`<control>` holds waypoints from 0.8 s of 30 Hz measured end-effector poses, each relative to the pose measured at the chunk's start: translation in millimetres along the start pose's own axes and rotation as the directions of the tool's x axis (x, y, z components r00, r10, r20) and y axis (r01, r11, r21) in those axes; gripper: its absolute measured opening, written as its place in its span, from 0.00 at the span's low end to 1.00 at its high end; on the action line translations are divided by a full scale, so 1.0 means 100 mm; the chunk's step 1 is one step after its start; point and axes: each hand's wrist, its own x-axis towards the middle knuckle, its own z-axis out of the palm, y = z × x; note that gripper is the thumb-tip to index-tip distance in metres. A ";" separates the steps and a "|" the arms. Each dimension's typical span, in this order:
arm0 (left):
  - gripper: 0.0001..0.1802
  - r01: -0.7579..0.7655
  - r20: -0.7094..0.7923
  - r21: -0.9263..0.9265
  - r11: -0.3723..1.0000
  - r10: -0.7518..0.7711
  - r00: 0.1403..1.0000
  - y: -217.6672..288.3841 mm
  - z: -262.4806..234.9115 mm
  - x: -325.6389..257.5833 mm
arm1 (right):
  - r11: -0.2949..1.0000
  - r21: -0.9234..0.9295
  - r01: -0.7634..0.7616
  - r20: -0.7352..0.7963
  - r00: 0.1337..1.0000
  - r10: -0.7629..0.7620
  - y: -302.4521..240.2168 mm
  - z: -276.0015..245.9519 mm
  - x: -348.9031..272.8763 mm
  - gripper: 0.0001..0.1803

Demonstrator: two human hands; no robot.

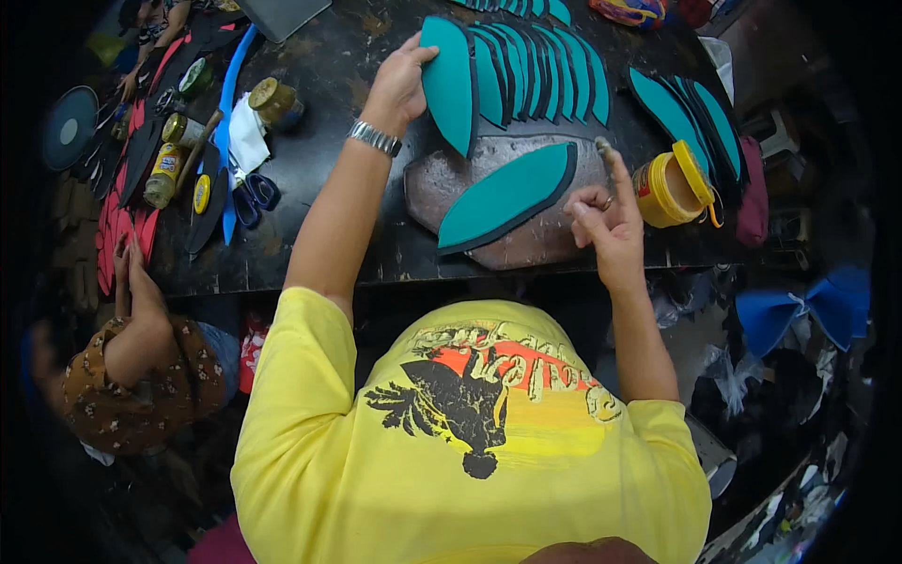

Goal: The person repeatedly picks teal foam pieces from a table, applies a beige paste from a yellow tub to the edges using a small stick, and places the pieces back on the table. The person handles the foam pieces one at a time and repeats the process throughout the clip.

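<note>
My left hand (402, 83), with a metal watch on its wrist, grips the left edge of a teal leaf-shaped panel (448, 85), thumb on top. That panel stands at the left end of a fanned row of similar black-edged teal panels (540, 70). Another teal panel (507, 199) lies tilted on a brownish, worn slab (423, 188). Right of it my right hand (606, 221) is raised with the index finger stretched out and the other fingers bent, holding nothing. Its fingertip looks smeared grey. Close by leans a yellow jar (660, 197) with brownish contents.
On the right lie more teal panels (672, 113). Jars (274, 101), scissors (256, 195), a blue strip (225, 113) and red-pink pieces (117, 221) crowd the left of the black table (329, 221). Another person's hands (136, 273) rest at the left edge.
</note>
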 end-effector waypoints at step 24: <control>0.34 -0.232 0.177 0.913 0.335 0.187 0.966 -0.28 0.30 -0.21 | 0.693 -0.720 -0.044 -0.269 0.938 -0.219 -0.53 -0.55 -0.29 0.23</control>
